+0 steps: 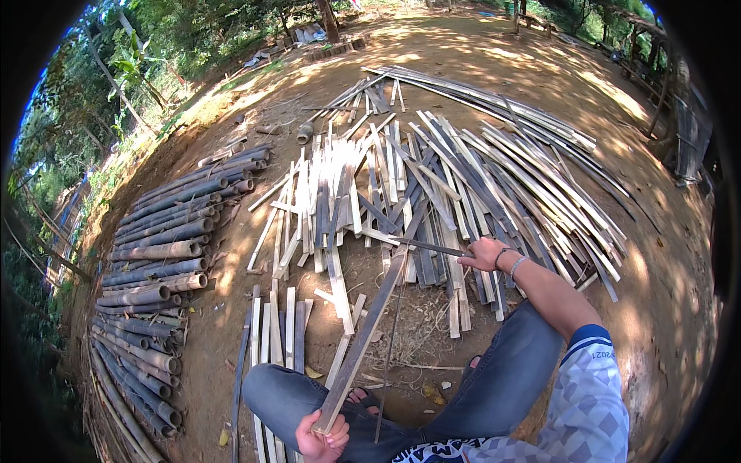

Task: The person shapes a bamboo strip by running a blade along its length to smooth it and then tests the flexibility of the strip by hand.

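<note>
My left hand (323, 437) is closed around the lower end of a split bamboo strip (363, 339), which slants up and away from my lap. In my right hand (488, 254) is a long-bladed knife (432, 247), its dark blade pointing left across the strip's far end. The blade appears to meet the strip there; how deep it sits, I cannot tell. A thin dark sliver (392, 339) hangs just right of the strip. Beyond my hands spreads a large pile of split bamboo strips (455, 185), pale on one face and dark on the other.
Whole bamboo poles (158, 251) lie stacked along the left. More strips (266, 339) rest beside my bent left knee (278, 386). Thin shavings (421, 324) litter the dirt ground (417, 46) in front of me. Trees (328, 19) stand at the back.
</note>
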A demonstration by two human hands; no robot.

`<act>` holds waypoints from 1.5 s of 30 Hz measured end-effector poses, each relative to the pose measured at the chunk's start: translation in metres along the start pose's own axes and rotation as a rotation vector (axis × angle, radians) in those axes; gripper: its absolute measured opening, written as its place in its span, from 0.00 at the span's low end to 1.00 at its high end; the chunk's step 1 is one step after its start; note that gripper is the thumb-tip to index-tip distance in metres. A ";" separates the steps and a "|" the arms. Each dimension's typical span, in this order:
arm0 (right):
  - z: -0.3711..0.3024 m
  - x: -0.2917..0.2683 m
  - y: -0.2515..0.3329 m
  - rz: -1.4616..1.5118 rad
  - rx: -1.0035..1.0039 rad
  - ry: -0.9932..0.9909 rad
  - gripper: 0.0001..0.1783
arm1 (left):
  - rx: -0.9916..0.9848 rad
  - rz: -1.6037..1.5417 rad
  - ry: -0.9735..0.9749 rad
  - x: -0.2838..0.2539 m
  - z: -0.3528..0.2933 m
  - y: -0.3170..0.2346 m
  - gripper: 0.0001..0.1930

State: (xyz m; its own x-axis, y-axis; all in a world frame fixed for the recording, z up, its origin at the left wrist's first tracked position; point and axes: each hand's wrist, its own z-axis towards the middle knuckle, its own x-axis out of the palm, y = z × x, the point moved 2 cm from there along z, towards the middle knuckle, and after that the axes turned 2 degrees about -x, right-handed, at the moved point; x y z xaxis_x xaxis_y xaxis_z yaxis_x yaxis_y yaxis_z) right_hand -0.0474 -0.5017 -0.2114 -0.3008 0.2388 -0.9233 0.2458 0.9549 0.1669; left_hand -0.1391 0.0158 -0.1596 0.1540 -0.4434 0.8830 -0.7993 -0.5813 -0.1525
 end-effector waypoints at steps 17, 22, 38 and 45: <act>-0.001 0.003 0.013 0.064 -0.115 -0.019 0.35 | 0.218 0.493 -0.334 0.022 -0.063 -0.029 0.23; 0.003 0.006 0.020 0.081 -0.127 0.034 0.37 | 0.577 0.639 -0.299 0.021 -0.051 -0.020 0.30; -0.004 -0.002 0.002 0.201 -0.110 -0.046 0.37 | 1.313 1.327 -0.611 0.041 0.022 -0.069 0.22; -0.019 -0.014 -0.016 0.235 -0.065 -0.155 0.34 | 1.433 1.268 -0.228 0.134 0.072 -0.118 0.21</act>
State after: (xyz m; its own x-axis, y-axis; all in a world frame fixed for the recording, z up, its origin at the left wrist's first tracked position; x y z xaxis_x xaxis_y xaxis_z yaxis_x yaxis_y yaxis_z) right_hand -0.0645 -0.5168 -0.1950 -0.0968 0.4293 -0.8979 0.2306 0.8873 0.3994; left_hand 0.0178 -0.0245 -0.0554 0.1110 -0.9915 -0.0679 0.4941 0.1144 -0.8619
